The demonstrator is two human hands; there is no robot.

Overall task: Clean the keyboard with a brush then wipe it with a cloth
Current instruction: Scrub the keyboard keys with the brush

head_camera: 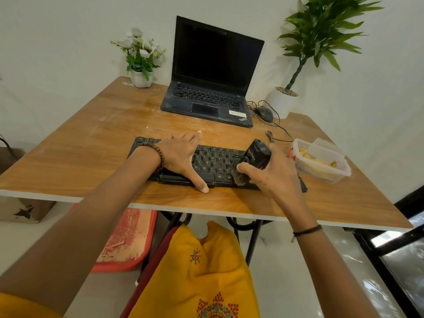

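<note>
Head view: black keyboard (215,161) lies near the front edge of a wooden table (91,157), roughly centred.

Left hand (181,154) lies flat on the keyboard's left half, fingers straight and spread, gripping nothing. Its thumb (199,183) reaches past the keyboard's front edge onto the table. Beaded bracelet (153,152) on that wrist.

Right hand (273,173) has its fingers curled round a chunky black brush (257,154), which is tilted. The bristles (239,177) are down on the keys at the keyboard's right part.

Behind the keyboard is an open laptop (211,88) with a dark screen. A wired mouse (265,113) sits just right of it.

Back left corner: white pot of white flowers (141,78). Back right: leafy green plant in a white pot (283,101).

Right of the keyboard is a clear plastic container (321,166) holding pale yellowish contents; cannot tell what they are.

A red tray (124,244) is on the floor under the table. A yellow embroidered garment (206,271) fills the bottom of the view.
</note>
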